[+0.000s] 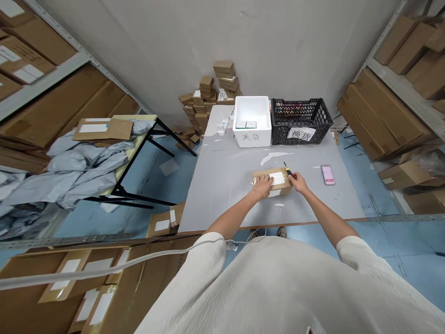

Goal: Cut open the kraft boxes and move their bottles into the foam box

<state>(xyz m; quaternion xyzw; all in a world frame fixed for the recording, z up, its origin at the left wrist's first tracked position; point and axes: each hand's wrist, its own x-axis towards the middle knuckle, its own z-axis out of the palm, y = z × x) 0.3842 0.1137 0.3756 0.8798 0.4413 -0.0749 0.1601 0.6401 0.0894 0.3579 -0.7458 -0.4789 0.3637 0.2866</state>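
Note:
A small brown cardboard box [286, 186] with a white label on top and shiny tape lies near the front of the grey table. My left hand [263, 185] rests on the box's left part, its fingers lying flat over the top and partly over the label. At the box's right end, my right hand [298, 182] is closed around a box cutter [289, 171] with a black and yellow handle. The cutter points up and to the left, beside the right edge of the box. Whether its blade touches the cardboard I cannot tell.
Behind the box stand a white foam bin [252, 138] and a black plastic crate [301, 121]. A pink phone-like item [327, 175] lies right on the table [219, 185]. Paper scraps [274, 157] are scattered about. Grey parcels [83, 171] cover a side table; a white cable [139, 260] crosses at left.

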